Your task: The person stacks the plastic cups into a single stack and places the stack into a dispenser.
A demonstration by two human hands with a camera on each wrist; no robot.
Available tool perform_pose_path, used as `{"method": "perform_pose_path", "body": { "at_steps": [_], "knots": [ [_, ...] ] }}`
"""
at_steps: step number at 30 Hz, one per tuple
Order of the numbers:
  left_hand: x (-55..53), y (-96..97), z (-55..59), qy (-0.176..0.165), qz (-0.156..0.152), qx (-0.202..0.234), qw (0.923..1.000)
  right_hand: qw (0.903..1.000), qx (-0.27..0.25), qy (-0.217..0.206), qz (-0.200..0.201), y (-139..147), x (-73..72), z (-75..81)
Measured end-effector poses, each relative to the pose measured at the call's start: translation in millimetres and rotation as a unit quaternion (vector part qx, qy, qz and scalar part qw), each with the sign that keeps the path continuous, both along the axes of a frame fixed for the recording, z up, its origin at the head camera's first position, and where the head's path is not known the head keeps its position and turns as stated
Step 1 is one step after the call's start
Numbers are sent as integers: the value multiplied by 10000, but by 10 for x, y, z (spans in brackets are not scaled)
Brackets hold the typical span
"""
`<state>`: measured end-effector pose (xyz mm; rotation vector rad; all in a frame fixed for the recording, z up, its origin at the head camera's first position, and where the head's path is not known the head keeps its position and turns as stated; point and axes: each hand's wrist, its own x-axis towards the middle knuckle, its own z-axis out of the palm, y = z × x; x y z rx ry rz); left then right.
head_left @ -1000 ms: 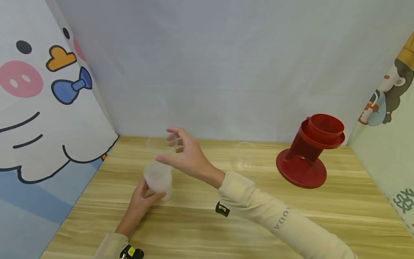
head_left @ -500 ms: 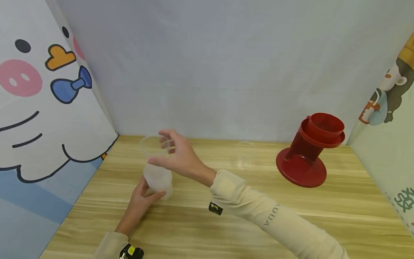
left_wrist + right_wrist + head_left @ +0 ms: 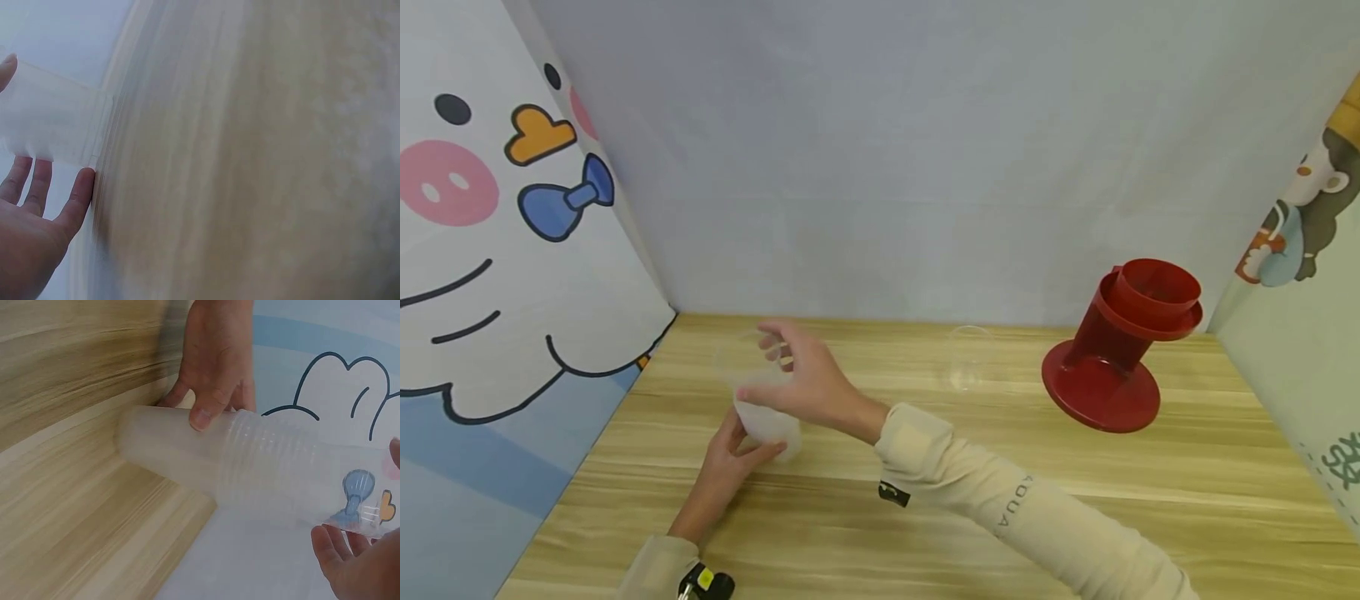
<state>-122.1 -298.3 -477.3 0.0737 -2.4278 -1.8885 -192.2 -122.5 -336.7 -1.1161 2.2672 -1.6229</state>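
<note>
A stack of clear plastic cups (image 3: 771,429) stands mouth up at the left of the table. My left hand (image 3: 732,454) grips it low down, thumb in front and fingers round the far side. Above the stack, my right hand (image 3: 805,375) holds one clear plastic cup (image 3: 741,354) between thumb and fingers. In the right wrist view, this upper cup (image 3: 331,475) lines up with the mouth of the stack, its lower end at the several nested rims (image 3: 262,450). The left wrist view has the stack (image 3: 56,119) between left thumb and fingers.
A single clear plastic cup (image 3: 968,358) stands at the back middle of the wood-grain table (image 3: 1000,492). To the right is a red plastic stand (image 3: 1101,387) with a round base and a cup-like top. Printed cloth walls (image 3: 925,167) close off the back and sides.
My right hand has moved left and down with the cup, bringing it closer over the stack. The left hand stays in place on the stack.
</note>
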Motion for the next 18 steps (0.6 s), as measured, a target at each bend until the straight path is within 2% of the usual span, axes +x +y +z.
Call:
{"method": "perform_pose_path", "body": {
  "at_steps": [12, 18],
  "knots": [
    [18, -8, 6, 39, -40, -76, 10000, 9986, 466, 133, -223, 18, 45, -169],
    [19, -13, -5, 213, -159, -1, 9996, 9972, 686, 216, -200, 80, 65, -239]
  ]
}}
